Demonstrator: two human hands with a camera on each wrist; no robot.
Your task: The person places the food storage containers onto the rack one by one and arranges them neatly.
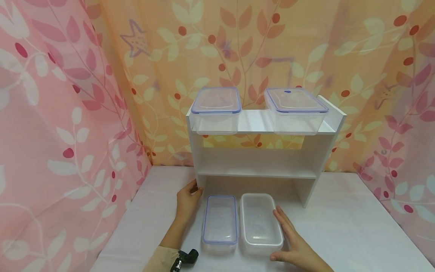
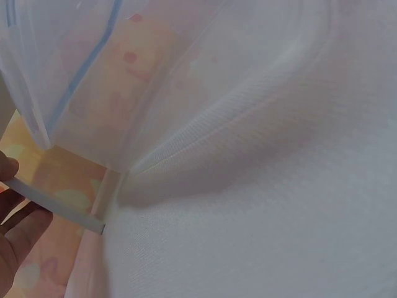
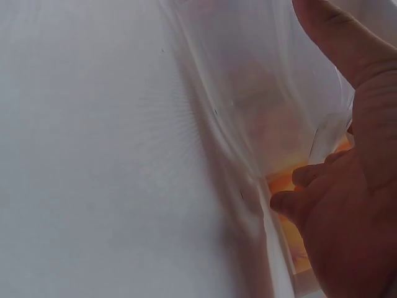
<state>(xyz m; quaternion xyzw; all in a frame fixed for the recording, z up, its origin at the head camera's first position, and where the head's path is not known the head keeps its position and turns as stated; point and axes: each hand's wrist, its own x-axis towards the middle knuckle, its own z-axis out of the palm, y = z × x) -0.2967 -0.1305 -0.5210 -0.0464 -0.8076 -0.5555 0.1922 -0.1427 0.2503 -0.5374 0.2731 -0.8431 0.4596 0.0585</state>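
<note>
A white shelf rack (image 1: 255,162) stands on the table. My left hand (image 1: 186,204) pinches the lower front edge of its left side panel (image 2: 59,206), thumb on one side and fingers on the other. In front of the rack lie two clear plastic food containers side by side: one with a blue-rimmed lid (image 1: 220,219), the other with a whitish rim (image 1: 261,221). My right hand (image 1: 293,243) is beside the whitish-rimmed container, its fingers extended along the right side and the thumb near the front corner. In the right wrist view the thumb is spread from the fingers.
On the rack's top board sit two more clear containers with blue-edged lids, one left (image 1: 217,102) and one right (image 1: 296,101). A patterned orange curtain (image 1: 163,124) hangs behind, and a pink one (image 1: 68,170) on the left. White cloth (image 1: 360,226) covers the table.
</note>
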